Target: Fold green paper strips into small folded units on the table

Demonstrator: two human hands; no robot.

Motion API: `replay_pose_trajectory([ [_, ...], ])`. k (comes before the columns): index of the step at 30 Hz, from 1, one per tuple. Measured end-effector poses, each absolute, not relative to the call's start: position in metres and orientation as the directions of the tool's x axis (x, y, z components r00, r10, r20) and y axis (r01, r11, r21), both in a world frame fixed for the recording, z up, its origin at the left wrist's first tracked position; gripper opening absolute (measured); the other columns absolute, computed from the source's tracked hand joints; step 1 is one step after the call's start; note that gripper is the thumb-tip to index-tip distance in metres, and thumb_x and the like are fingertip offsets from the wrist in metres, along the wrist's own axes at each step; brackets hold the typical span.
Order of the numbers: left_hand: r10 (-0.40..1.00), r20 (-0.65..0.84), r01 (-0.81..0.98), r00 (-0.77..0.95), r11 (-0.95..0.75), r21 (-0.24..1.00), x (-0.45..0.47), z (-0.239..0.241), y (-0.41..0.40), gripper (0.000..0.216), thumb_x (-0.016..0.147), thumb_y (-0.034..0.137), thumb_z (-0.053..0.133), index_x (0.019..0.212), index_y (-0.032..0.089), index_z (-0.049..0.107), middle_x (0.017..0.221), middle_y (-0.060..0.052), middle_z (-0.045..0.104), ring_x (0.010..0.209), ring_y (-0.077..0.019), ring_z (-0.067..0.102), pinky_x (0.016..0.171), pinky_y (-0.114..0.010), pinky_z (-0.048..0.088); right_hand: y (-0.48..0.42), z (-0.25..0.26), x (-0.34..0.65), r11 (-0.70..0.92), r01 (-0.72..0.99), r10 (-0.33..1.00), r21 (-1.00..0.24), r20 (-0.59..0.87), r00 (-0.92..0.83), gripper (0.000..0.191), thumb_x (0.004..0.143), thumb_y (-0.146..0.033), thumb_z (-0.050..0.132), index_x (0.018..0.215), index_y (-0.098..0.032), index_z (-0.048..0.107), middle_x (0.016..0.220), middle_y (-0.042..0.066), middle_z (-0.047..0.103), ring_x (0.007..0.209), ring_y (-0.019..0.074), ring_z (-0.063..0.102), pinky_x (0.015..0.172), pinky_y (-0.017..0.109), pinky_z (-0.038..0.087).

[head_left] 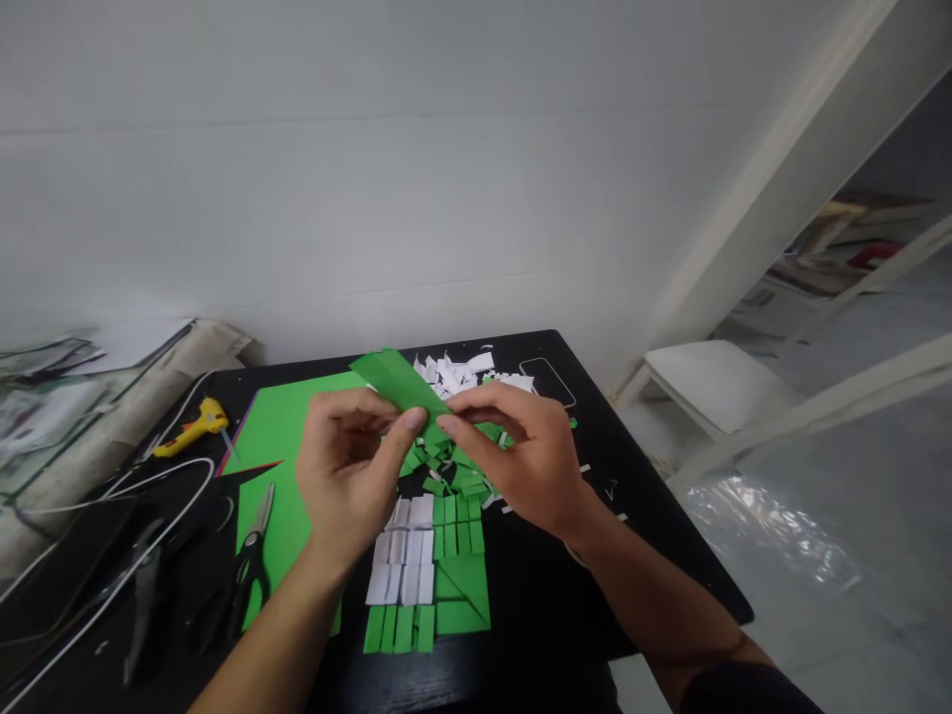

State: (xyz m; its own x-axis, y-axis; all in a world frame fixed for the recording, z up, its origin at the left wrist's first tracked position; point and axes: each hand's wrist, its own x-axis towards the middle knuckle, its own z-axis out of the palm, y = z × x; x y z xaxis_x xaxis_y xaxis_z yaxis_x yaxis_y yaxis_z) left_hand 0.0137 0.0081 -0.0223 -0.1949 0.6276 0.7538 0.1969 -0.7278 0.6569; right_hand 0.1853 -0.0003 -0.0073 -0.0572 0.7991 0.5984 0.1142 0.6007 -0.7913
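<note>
Above the middle of the black bench (pixel 550 615), a green paper strip (pixel 398 379) is held up at the centre of the dial, slanting from 11 o'clock down to 5. The left hand (pixel 343 466) pinches it from the 8 o'clock side, thumb on the near face and fingers curled behind. The right hand (pixel 534 451) pinches its lower end from the 4 o'clock side between thumb and forefinger, so the two thumbs sit near each other.

Counting from the strip, white paper scraps (pixel 453 375) lie heaped at 3 o'clock, partly behind it, and green paper scraps (pixel 438 484) are scattered at 5, below the hands. Toward 6 o'clock, folded white pieces (pixel 406 550) lie in rows, with folded green pieces (pixel 458 526) touching their right side and a flat green square (pixel 468 600) just under those. Another row of green strips (pixel 398 630) runs along the near edge of the white ones.

Black-handled scissors (pixel 253 560), between 7 and 8 o'clock, rest partly on a green sheet (pixel 290 521). Near 9 o'clock is a yellow glue gun (pixel 199 428), beside a white cable (pixel 189 511). Well apart, at 3 o'clock, stands a white stool (pixel 710 382).
</note>
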Motion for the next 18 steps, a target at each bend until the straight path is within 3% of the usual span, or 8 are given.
replay_pose_trajectory([
  [4,0.628,0.765,0.232,-0.144,-0.730,0.643,0.0102,-0.0267,0.0077,0.021,0.087,0.020,0.089,0.104,0.024,0.077,0.093,-0.001,0.076,0.076,-0.0124,0.073,0.069,-0.025,0.063,-0.0020,-0.0044,0.1861,0.621,0.134,0.783,-0.772,0.620,-0.059,0.002,0.096,-0.026,0.078,0.094,-0.025,0.078,0.089,0.000,0.081,0.081,0.0174,0.078,0.075,0.033,0.066],
  [10,0.707,0.702,0.155,-0.087,-0.687,0.710,0.0057,-0.0249,0.0092,0.022,0.087,0.026,0.090,0.107,0.027,0.083,0.098,-0.002,0.082,0.088,-0.0170,0.078,0.078,-0.029,0.067,-0.0033,-0.0029,0.1875,0.721,0.206,0.683,-0.661,0.729,-0.050,0.005,0.099,-0.025,0.077,0.094,-0.028,0.078,0.090,0.000,0.083,0.082,0.0187,0.078,0.076,0.036,0.066],
  [18,0.651,0.758,0.162,-0.039,-0.744,0.648,0.0075,-0.0243,0.0125,0.012,0.094,0.026,0.084,0.105,0.031,0.086,0.092,-0.002,0.082,0.083,-0.0161,0.075,0.072,-0.029,0.062,-0.0051,-0.0081,0.1854,0.796,0.259,0.570,-0.547,0.821,-0.020,0.009,0.102,-0.024,0.074,0.102,-0.032,0.079,0.098,0.000,0.085,0.089,0.0205,0.081,0.081,0.040,0.070],
])
